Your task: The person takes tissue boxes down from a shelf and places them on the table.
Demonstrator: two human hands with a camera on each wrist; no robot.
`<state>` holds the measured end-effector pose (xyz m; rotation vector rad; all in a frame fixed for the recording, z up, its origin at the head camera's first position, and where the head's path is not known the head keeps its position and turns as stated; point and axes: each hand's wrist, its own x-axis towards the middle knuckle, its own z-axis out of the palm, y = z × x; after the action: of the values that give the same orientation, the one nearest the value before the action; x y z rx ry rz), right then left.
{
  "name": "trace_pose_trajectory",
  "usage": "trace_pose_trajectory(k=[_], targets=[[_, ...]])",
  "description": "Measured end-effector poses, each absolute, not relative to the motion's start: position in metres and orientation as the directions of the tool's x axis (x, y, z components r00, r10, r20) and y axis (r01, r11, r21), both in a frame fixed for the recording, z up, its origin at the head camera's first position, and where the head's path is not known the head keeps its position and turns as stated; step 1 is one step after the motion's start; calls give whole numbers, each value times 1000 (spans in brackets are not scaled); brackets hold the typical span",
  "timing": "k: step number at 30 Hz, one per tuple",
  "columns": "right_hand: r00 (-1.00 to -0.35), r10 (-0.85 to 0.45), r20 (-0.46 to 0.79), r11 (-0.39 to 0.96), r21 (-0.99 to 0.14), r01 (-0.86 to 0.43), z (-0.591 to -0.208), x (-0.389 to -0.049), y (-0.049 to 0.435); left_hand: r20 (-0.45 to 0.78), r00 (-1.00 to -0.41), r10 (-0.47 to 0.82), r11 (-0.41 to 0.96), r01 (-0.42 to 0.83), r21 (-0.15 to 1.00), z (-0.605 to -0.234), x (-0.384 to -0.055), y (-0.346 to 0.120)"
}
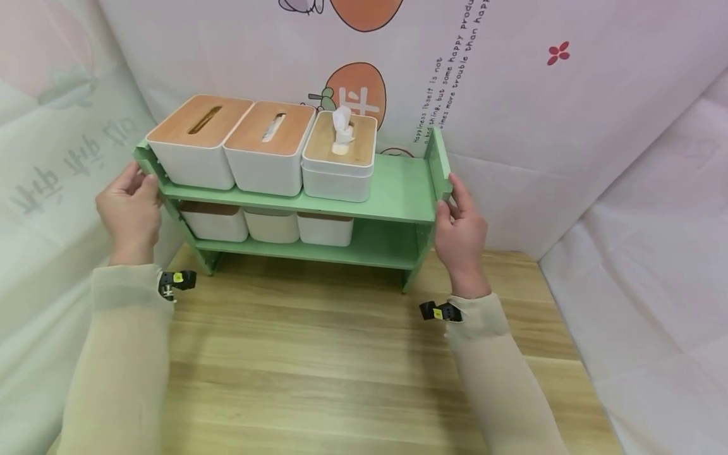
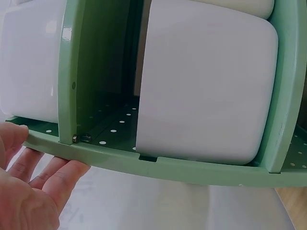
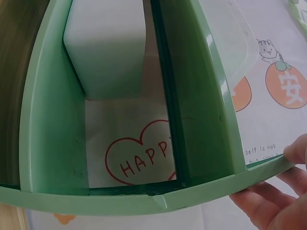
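Fingers [image 2: 67, 177] of our left hand [image 1: 131, 212] bend and pinch the left end panel [image 1: 146, 157] of the green shelf [image 1: 398, 186] at its nine o'clock, parted only by the board between thumb and fingertips; our right hand [image 1: 463, 240] pinches the right end panel [image 1: 438, 161] likewise at three o'clock. We see the shelf toward eleven o'clock of the head view, at the twelve o'clock end of the wood-grain tabletop [image 1: 313, 360]; whether all its feet touch down, we cannot tell. Along the upper tier, from nine o'clock toward three, we find a large white box [image 1: 196, 161], a second white box [image 1: 267, 172] and a tissue box [image 1: 341, 183] with a tissue [image 1: 343, 123] poking up, set close together. Below them sit a white bin [image 1: 216, 225], a cream bin [image 1: 273, 229] and another white bin [image 1: 325, 232], their tops partly hidden from us by the upper board [image 1: 392, 212]. Close behind at twelve o'clock hangs a printed sheet [image 1: 500, 95], with pale side sheets [image 1: 654, 253] at nine and three o'clock.
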<state>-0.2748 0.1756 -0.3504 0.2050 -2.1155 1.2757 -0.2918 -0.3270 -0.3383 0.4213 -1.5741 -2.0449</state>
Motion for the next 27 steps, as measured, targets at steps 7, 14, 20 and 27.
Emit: trace_pose_trajectory(k=[7,14,20,27], targets=[[-774,209,597,544,-729,-415,-350,-272,185,77,-818,-570,-188,221,957,-339,-293,-316],[-765,236,600,557,-728,-400,-352,-269,198,96,-822,-562,-135,205,969,-342,-293,-304],[-752,256,607,595,-712,-372,-353,-267,212,98,-835,-541,-129,197,972,-344,-294,-292],[-726,272,632,614,-695,-375,-356,-267,224,132,-831,-541,-77,205,976,-349,-297,-280]])
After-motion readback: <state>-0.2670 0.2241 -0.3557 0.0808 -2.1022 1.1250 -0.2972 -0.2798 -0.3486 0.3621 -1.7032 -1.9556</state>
